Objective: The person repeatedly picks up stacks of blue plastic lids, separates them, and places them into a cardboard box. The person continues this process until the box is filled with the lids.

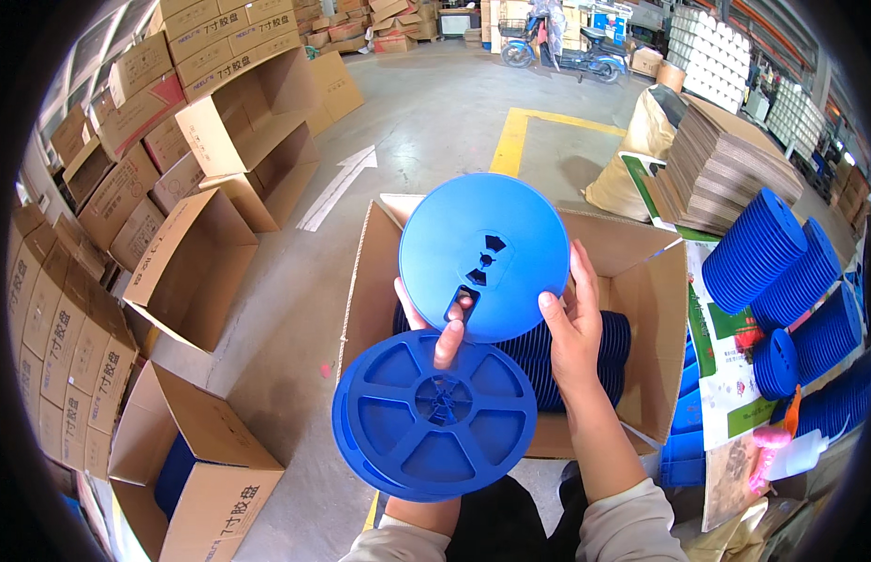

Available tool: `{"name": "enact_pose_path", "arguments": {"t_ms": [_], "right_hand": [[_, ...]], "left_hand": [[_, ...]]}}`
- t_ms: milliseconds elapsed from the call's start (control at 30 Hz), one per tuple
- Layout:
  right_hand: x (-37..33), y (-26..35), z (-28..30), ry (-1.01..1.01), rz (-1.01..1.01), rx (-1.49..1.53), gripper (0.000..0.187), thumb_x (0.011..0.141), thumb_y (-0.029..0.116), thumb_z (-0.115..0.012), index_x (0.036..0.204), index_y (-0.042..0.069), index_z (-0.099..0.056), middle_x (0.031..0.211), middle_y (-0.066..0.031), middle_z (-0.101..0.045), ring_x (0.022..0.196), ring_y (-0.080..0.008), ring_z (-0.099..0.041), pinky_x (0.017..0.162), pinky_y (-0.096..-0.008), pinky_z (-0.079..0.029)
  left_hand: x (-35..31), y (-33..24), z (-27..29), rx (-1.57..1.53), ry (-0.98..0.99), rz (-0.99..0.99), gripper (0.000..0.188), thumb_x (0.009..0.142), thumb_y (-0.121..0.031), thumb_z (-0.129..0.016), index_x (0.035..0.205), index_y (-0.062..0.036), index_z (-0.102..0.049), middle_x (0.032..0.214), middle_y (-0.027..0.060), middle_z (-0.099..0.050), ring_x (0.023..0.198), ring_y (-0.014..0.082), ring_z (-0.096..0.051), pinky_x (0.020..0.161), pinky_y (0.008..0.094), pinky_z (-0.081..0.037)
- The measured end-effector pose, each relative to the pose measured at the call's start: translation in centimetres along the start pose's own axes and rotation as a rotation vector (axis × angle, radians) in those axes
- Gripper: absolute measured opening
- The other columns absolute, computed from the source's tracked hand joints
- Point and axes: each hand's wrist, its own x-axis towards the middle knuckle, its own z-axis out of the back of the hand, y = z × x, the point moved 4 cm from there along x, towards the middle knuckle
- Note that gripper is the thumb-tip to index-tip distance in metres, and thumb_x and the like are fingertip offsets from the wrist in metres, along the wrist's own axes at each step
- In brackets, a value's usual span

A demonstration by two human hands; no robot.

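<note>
- A worker on a warehouse floor (426, 122) holds two blue plastic reel halves over an open carton (642, 309), seen from a head camera.
- The right hand (574, 323) pinches the smooth disc (484, 255) at its 4 o'clock rim, thumb on the face and fingers behind; the disc stands nearly upright, its slotted hub toward the camera.
- The left hand (442, 330) is mostly hidden. One finger pokes up through the disc's lower slot, while the spoked reel (435, 414) rests against the forearm at 7 o'clock of the disc; how that reel is gripped cannot be told.
- The two parts overlap at the disc's lower edge, touching or nearly so.
- Inside the carton, at 5 o'clock of the disc, lie stacked blue discs (576, 361).
- More blue stacks (782, 272) lean at 3 o'clock beside flat cardboard (726, 169); a small squeeze bottle (799, 453) lies at 4 o'clock.
- Open cartons (187, 272) line the floor from 8 to 11 o'clock; a scooter (562, 47) is parked at 12 o'clock.
- Risk, as judged here: the disc hangs from a thin rim pinch and could swing or drop onto the stacks if the thumb slackens.
- The loosely carried spoked reel could slide off toward the floor, and the finger in the slot could be nipped if the parts twist.
</note>
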Motion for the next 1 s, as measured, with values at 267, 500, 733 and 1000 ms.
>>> {"name": "enact_pose_path", "arguments": {"t_ms": [267,500,733,1000], "right_hand": [[-2.5,5.3,-0.9,0.048,0.553,-0.488,0.046,0.088,0.021,-0.065,0.132,0.010,-0.057,0.133,-0.0172,-0.056,0.130,-0.0375,-0.047,0.110,-0.0465,-0.033],[-1.8,5.1,-1.5,-0.008,0.386,-0.480,0.062,0.094,0.043,-0.054,0.141,0.004,-0.045,0.151,-0.0222,-0.033,0.143,-0.0396,-0.026,0.114,-0.0488,-0.022],[-0.9,0.5,-1.6,0.078,-0.040,-0.068,0.078,0.089,0.016,-0.064,0.151,-0.001,-0.020,0.157,-0.0217,-0.019,0.144,-0.0315,-0.025,0.116,-0.0416,-0.023],[-0.8,2.0,-0.8,0.049,0.120,-0.249,0.074,0.086,0.011,-0.065,0.148,-0.003,-0.027,0.153,-0.0232,-0.027,0.141,-0.0329,-0.032,0.114,-0.0413,-0.026]], "left_hand": [[0.6,0.3,-0.2,-0.110,0.054,-0.079,0.077,0.085,0.000,-0.063,0.149,-0.0214,-0.025,0.095,0.0065,-0.059,0.104,0.0197,-0.057,0.102,0.0431,-0.046],[3.4,-3.0,0.2,-0.048,0.337,-0.150,0.089,0.086,0.002,-0.061,0.155,-0.0228,-0.010,0.103,0.0098,-0.059,0.100,0.0208,-0.057,0.098,0.0388,-0.044],[2.4,-4.0,-2.1,0.071,0.231,-0.094,0.064,0.077,0.000,-0.067,0.129,-0.0143,-0.031,0.091,0.0062,-0.061,0.099,0.0193,-0.060,0.089,0.0370,-0.050],[3.1,-3.0,-1.7,0.154,0.201,-0.147,0.060,0.076,-0.003,-0.064,0.127,-0.0083,-0.033,0.094,0.0099,-0.060,0.092,0.0193,-0.060,0.091,0.0370,-0.047]]}}
